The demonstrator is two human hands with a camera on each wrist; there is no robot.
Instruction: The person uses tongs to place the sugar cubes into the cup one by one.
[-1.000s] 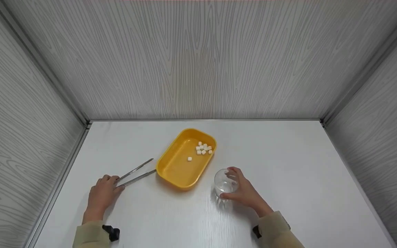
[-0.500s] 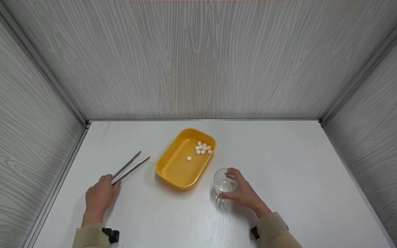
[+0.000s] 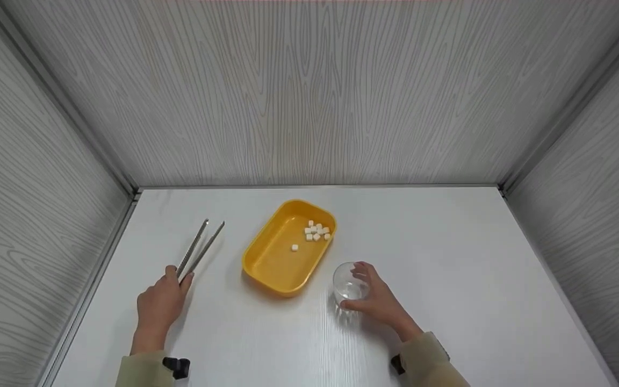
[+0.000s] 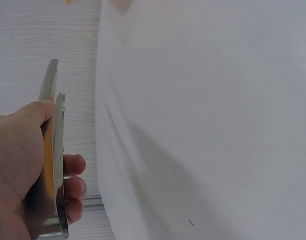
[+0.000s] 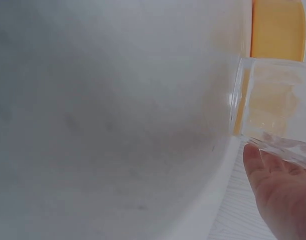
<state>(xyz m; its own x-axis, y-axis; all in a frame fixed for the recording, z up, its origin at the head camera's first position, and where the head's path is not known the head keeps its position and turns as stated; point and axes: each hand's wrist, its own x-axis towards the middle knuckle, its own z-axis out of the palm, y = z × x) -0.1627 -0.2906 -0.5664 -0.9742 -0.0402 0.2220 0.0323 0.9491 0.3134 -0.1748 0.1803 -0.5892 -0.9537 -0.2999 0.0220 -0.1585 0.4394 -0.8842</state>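
Observation:
Metal tongs (image 3: 192,247) are gripped in my left hand (image 3: 160,305), left of the yellow tray. Their two arms stand apart and point away from me, with nothing between the tips. In the left wrist view the thumb lies along one arm of the tongs (image 4: 59,145) and the fingers curl round the other side. My right hand (image 3: 378,302) holds a clear drinking glass (image 3: 346,282) upright on the table, thumb and fingers round its side. The yellow tray (image 3: 260,264) lies between the hands; white cubes (image 3: 314,230) cluster at its far right, one cube (image 3: 295,248) apart.
The white table (image 3: 438,242) is bounded by a wood-grain panel (image 3: 309,107) at the back and further panels on both sides. The tray's raised rim stands a short way from the glass. Each wrist wears a small black device.
The tongs have swung away from the tray's near left edge, their tips moving left and farther from me. The left hand has turned with them. The right hand and glass have stayed put.

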